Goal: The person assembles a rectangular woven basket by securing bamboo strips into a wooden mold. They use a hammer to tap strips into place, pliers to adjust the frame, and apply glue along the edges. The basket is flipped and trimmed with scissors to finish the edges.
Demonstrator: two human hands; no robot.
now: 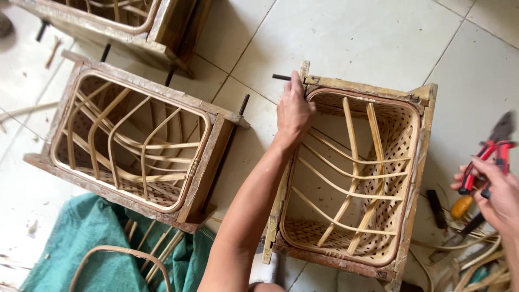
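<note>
Nearest, the right hand [497, 192] is closed round red-handled pliers [489, 157] at the floor's right edge. Beyond it the left hand [293, 111] grips the corner of a wooden mould frame [416, 178] holding a woven rattan basket [392, 140] — fingers curled on the rim beside a dark metal rod [281, 77]. Farther left sits a second framed basket [135, 138] — and green cloth [81, 232].

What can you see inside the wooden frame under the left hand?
Inside the frame sits a woven basket crossed by bent cane strips. The left hand and forearm cover its near-left rim.
</note>
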